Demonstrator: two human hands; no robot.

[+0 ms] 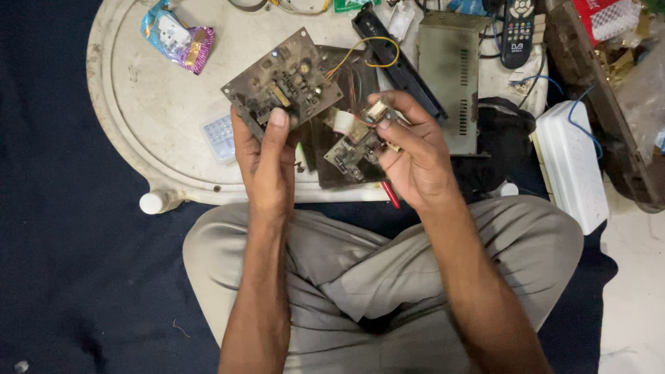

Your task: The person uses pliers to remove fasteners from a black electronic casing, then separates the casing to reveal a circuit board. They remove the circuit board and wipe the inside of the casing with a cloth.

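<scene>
We note a white tray [138, 118] beneath both hands, bearing a metal case [449, 62], a black strip [395, 59], a foil wrapper [179, 38] and a small keypad [220, 137]. One remote [517, 31] and one white box [571, 163] lie beyond the right hand [412, 156]. We count two circuit boards. The large board [280, 83] sits above the left hand [267, 159], pinched at its lower edge by thumb and fingers. The small board [353, 149] lies just left of the right hand, whose fingertips press together on a connector [377, 111]. Wires [360, 52] link the boards.
</scene>
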